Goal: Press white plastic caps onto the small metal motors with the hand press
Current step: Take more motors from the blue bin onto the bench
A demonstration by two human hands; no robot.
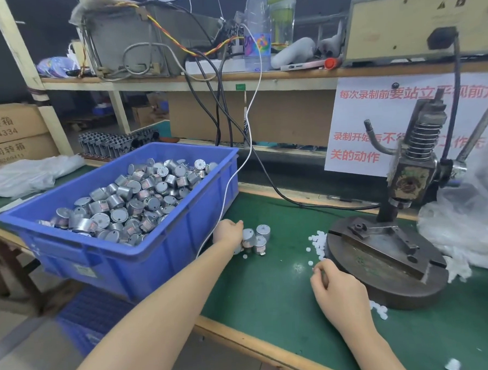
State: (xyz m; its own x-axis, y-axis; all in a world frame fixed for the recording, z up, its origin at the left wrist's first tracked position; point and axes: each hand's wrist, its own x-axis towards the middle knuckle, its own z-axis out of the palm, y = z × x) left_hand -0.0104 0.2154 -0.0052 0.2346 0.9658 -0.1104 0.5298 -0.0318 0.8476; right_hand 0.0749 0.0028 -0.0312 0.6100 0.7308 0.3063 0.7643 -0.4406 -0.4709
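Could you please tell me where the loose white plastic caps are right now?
In the head view, the white plastic caps lie right of centre on the green mat, against the left edge of the hand press base, just beyond the right hand.

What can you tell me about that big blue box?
The blue box is a rectangular plastic crate with a thick rim and ribbed walls, open on top. It sits on the left of the green table, heaped with shiny round motors. A white cable hangs across its right wall. The left hand is beside its near right corner; whether they touch is unclear.
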